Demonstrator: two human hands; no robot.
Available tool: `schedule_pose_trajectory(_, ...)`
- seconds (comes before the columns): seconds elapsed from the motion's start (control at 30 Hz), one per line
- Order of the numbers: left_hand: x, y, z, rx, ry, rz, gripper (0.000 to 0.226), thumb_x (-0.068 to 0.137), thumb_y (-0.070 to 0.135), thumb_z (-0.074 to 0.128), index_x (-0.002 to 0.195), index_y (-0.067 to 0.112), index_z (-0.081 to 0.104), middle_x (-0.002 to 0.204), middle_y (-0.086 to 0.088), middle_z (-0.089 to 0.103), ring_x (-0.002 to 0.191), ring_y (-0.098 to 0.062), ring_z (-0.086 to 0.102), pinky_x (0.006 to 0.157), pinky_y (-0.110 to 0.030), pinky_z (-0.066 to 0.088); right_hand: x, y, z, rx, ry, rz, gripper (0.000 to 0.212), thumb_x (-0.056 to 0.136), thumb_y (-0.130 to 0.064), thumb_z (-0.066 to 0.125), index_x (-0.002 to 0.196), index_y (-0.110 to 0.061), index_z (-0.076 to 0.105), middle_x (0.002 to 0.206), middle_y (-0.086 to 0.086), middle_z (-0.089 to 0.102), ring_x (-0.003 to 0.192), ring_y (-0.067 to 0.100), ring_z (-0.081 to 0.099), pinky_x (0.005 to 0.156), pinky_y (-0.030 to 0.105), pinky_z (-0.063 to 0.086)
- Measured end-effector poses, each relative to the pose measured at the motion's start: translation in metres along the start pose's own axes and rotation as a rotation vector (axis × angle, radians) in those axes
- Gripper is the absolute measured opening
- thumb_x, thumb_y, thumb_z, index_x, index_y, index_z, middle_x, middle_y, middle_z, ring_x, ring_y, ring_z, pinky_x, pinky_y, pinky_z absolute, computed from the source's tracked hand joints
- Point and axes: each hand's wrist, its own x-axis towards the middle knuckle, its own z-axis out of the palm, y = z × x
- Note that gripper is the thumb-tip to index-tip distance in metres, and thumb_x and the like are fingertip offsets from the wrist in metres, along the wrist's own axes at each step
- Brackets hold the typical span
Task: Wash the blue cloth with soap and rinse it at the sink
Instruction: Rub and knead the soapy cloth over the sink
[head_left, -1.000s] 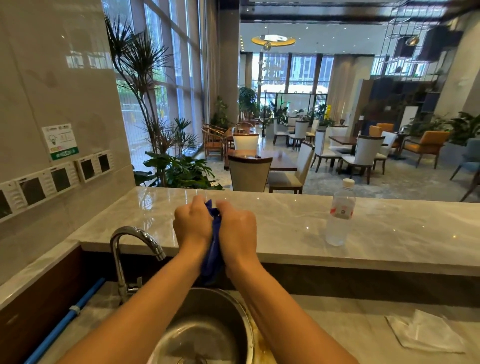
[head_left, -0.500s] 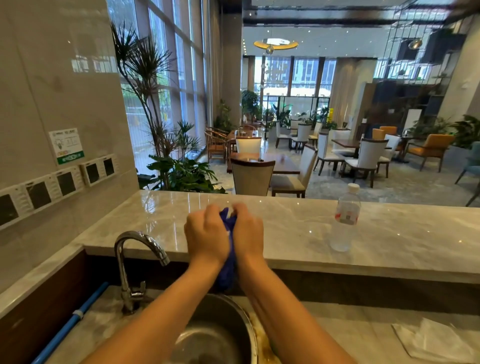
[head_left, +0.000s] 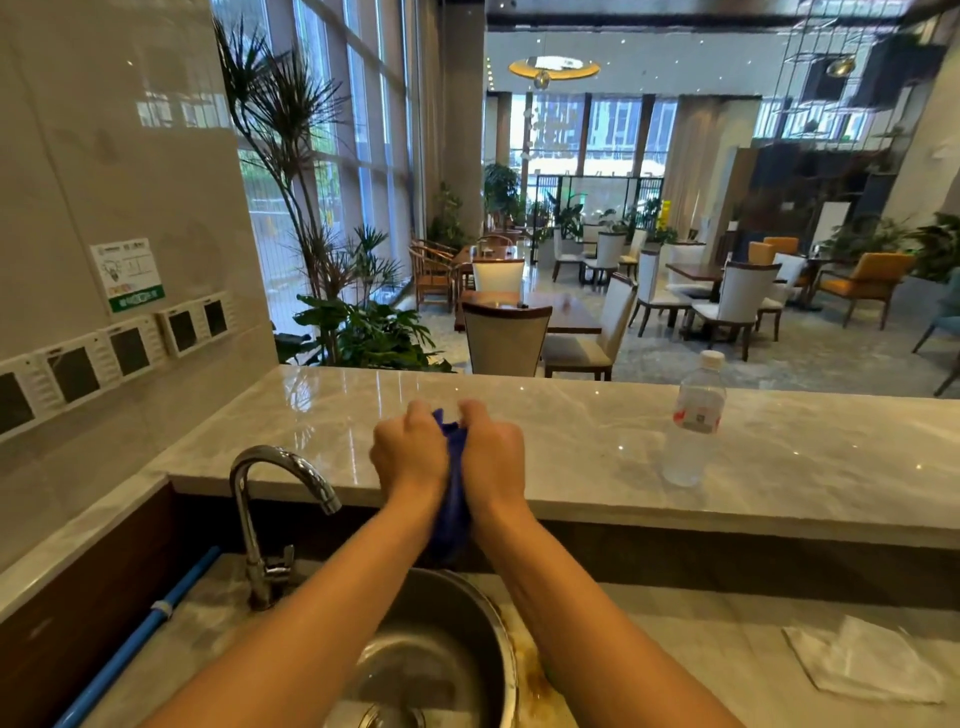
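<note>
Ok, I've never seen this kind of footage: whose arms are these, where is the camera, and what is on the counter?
No machine here: a person wears one wide-angle camera on the head, looking down at their own bare arms. The left hand and right hand both grip a bunched blue cloth above a round steel sink. A curved chrome tap stands to the left. On the marble counter stands a clear plastic bottle; a white folded cloth lies lower right.
</note>
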Motion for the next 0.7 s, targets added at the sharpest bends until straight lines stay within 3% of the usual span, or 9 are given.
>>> schedule_pose_trajectory(0.13,-0.033,-0.011,0.008,-0.015,-0.114,0.201,0.047,0.094,0.013,0.042,0.047,0.015,0.042,0.045,0.002,0.041,0.040,-0.006,0.038,0.039,-0.016,0.027,0.014,0.011,-0.012,0.002,0.056,0.110,0.040,0.098,-0.026,0.046,0.060,-0.016,0.050,0.059,0.007,0.050,0.062,0.020,0.045,0.068,0.039,0.037)
schedule_pose_trajectory(0.3,-0.001,-0.030,0.001,-0.042,-0.031,-0.086,0.040,0.094,0.017,0.042,0.054,0.012,0.045,0.055,-0.004,0.045,0.052,-0.018,0.039,0.049,-0.031,0.029,-0.009,0.027,-0.004,0.025,-0.048,0.092,0.037,0.096,-0.026,0.051,0.060,-0.017,0.056,0.059,0.005,0.053,0.061,0.019,0.050,0.061,0.035,0.041)
schedule_pose_trajectory(0.4,-0.024,-0.039,0.009,-0.020,-0.120,0.042,0.041,0.094,0.018,0.041,0.053,0.016,0.044,0.050,-0.002,0.043,0.046,-0.015,0.039,0.047,-0.028,0.030,-0.001,0.039,-0.015,-0.069,-0.013,0.081,0.039,0.101,-0.016,0.044,0.062,-0.023,0.047,0.059,0.001,0.047,0.053,0.008,0.044,0.055,0.021,0.037)
schedule_pose_trajectory(0.47,-0.038,-0.046,0.014,0.033,-0.184,0.159,0.045,0.094,0.015,0.043,0.049,0.016,0.042,0.045,0.000,0.040,0.041,-0.011,0.036,0.043,-0.024,0.028,0.000,0.050,-0.022,-0.044,0.016,0.123,0.041,0.102,-0.013,0.042,0.061,-0.018,0.044,0.057,0.003,0.045,0.045,0.003,0.043,0.046,0.014,0.034)
schedule_pose_trajectory(0.63,-0.018,-0.051,0.008,-0.053,-0.078,-0.014,0.045,0.095,0.014,0.041,0.051,0.016,0.038,0.048,-0.001,0.036,0.045,-0.014,0.032,0.045,-0.027,0.026,-0.010,0.041,-0.015,0.121,-0.025,0.117,0.042,0.096,-0.021,0.051,0.054,-0.017,0.048,0.049,0.000,0.044,0.047,0.010,0.041,0.051,0.028,0.036)
schedule_pose_trajectory(0.7,-0.017,-0.045,0.008,-0.044,-0.079,0.021,0.045,0.095,0.015,0.041,0.050,0.016,0.037,0.047,-0.001,0.035,0.044,-0.013,0.032,0.045,-0.027,0.025,-0.009,0.042,-0.014,0.146,-0.002,0.094,0.044,0.095,-0.017,0.050,0.051,-0.017,0.046,0.048,0.001,0.042,0.047,0.011,0.039,0.050,0.029,0.034)
